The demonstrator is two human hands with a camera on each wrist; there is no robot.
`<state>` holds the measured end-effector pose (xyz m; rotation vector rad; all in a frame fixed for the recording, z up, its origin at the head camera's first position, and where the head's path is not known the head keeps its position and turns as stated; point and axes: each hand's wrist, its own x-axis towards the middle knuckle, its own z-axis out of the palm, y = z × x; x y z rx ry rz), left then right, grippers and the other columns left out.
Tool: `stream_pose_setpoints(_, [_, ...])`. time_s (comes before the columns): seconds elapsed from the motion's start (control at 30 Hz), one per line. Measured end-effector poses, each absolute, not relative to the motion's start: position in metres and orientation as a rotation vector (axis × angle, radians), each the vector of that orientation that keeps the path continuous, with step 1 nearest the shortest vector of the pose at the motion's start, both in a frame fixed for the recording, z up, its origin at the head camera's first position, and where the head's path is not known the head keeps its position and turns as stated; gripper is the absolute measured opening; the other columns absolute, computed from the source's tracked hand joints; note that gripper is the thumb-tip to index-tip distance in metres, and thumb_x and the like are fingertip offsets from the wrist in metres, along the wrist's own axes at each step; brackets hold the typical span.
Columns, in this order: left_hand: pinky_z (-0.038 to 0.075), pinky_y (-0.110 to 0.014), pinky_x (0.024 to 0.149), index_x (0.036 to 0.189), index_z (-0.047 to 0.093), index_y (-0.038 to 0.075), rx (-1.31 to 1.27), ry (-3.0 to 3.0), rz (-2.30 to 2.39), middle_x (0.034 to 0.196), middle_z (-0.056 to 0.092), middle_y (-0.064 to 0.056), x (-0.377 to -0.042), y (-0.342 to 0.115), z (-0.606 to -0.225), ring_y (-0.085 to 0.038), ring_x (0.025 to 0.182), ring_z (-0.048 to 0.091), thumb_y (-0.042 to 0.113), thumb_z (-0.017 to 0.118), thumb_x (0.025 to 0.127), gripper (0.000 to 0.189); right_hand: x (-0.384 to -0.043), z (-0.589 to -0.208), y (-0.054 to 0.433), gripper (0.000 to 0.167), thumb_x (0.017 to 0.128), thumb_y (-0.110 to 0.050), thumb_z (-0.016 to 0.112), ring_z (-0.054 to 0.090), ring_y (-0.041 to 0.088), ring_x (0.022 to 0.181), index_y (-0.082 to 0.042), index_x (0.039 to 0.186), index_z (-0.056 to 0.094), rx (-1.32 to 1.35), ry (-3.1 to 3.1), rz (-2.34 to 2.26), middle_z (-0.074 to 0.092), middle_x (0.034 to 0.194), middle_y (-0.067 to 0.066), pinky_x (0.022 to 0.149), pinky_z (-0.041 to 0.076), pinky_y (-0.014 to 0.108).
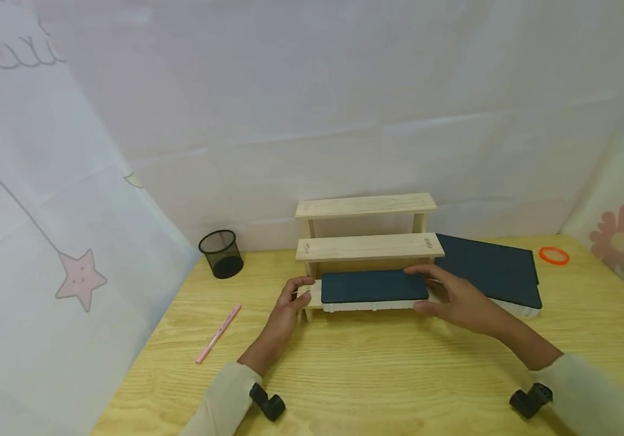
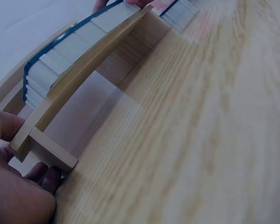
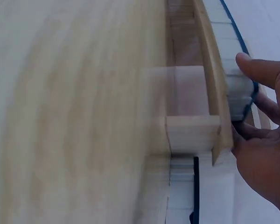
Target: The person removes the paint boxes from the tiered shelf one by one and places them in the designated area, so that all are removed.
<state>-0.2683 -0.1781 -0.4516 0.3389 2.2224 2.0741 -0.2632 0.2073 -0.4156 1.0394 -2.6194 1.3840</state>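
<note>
A pale wooden three-step rack (image 1: 368, 247) stands on the table against the back curtain. On its lowest step lies a flat white box with a dark blue top (image 1: 374, 287), its ribbed white side facing front. My left hand (image 1: 288, 306) grips the left end of that lowest board, and in the left wrist view its fingers curl about the board (image 2: 23, 140) and its leg. My right hand (image 1: 456, 300) holds the right end of the box, thumb on the white front side and fingers at the back; the right wrist view shows the thumb against the box (image 3: 231, 56).
Right of the rack lie more dark-blue-topped white boxes (image 1: 488, 266), partly overlapping. An orange ring (image 1: 554, 255) is beyond them. To the left stand a black mesh pen cup (image 1: 221, 253) and, nearer, a pink pen (image 1: 219, 333) on the wood-grain table (image 1: 344, 375).
</note>
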Motion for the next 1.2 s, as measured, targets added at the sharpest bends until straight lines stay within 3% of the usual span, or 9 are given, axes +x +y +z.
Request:
stream_pose_setpoints(0.2, [0.020, -0.055, 0.115, 0.141, 0.046, 0.013, 0.353, 2.216, 2.082, 0.156, 0.028, -0.004, -0.268, -0.178, -0.453, -0.029, 0.146, 0.021, 0.023, 0.045, 0.109, 0.033, -0.261, -0.416, 0.198, 0.063, 0.093, -0.027, 0.074, 0.037, 0.029, 0.142, -0.021, 0.147, 0.044, 1.002, -2.596, 1.365, 0.039, 0.152, 0.001, 0.111, 0.033, 0.055])
stream_pose_setpoints(0.43, [0.021, -0.053, 0.114, 0.140, 0.047, 0.014, 0.350, 2.231, 2.073, 0.155, 0.029, -0.004, -0.270, -0.179, -0.453, -0.028, 0.145, 0.023, 0.024, 0.047, 0.109, 0.033, -0.261, -0.410, 0.201, 0.055, 0.093, -0.018, 0.075, 0.046, 0.026, 0.132, -0.017, 0.142, 0.051, 1.040, -2.499, 1.463, 0.037, 0.152, 0.005, 0.102, 0.046, 0.047])
stream_pose_setpoints(0.67, [0.020, -0.054, 0.115, 0.140, 0.047, 0.016, 0.348, 2.233, 2.067, 0.155, 0.028, -0.002, -0.270, -0.180, -0.454, -0.029, 0.148, 0.020, 0.023, 0.046, 0.109, 0.032, -0.256, -0.403, 0.200, 0.056, 0.091, -0.024, 0.076, 0.038, 0.024, 0.141, -0.022, 0.143, 0.054, 0.934, -2.502, 1.558, 0.037, 0.152, -0.003, 0.104, 0.042, 0.054])
stream_pose_setpoints(0.8, [0.019, -0.055, 0.116, 0.140, 0.047, 0.016, 0.345, 2.231, 2.062, 0.156, 0.027, -0.002, -0.268, -0.179, -0.453, -0.029, 0.148, 0.019, 0.024, 0.046, 0.109, 0.033, -0.250, -0.400, 0.202, 0.055, 0.092, -0.023, 0.075, 0.039, 0.024, 0.141, -0.024, 0.143, 0.054, 0.894, -2.498, 1.575, 0.036, 0.152, -0.005, 0.100, 0.047, 0.049])
stream_pose_setpoints(0.97, [0.019, -0.055, 0.116, 0.140, 0.047, 0.014, 0.339, 2.230, 2.065, 0.156, 0.027, -0.002, -0.269, -0.179, -0.454, -0.028, 0.147, 0.020, 0.025, 0.047, 0.108, 0.034, -0.245, -0.397, 0.211, 0.056, 0.094, -0.020, 0.073, 0.041, 0.015, 0.139, -0.028, 0.144, 0.052, 0.859, -2.501, 1.540, 0.036, 0.153, -0.007, 0.099, 0.049, 0.048])
stream_pose_setpoints(1.1, [0.020, -0.055, 0.115, 0.140, 0.047, 0.013, 0.335, 2.242, 2.059, 0.156, 0.028, -0.003, -0.269, -0.179, -0.454, -0.029, 0.145, 0.023, 0.025, 0.048, 0.108, 0.034, -0.243, -0.392, 0.222, 0.057, 0.094, -0.017, 0.073, 0.042, 0.008, 0.137, -0.026, 0.146, 0.051, 0.842, -2.492, 1.521, 0.037, 0.152, -0.005, 0.093, 0.051, 0.028])
stream_pose_setpoints(1.2, [0.022, -0.054, 0.114, 0.140, 0.048, 0.016, 0.320, 2.253, 2.053, 0.155, 0.030, -0.001, -0.268, -0.179, -0.453, -0.028, 0.142, 0.026, 0.027, 0.048, 0.108, 0.034, -0.240, -0.389, 0.232, 0.058, 0.094, -0.014, 0.073, 0.042, 0.007, 0.136, -0.024, 0.147, 0.051, 0.818, -2.489, 1.497, 0.037, 0.153, -0.004, 0.093, 0.049, 0.022])
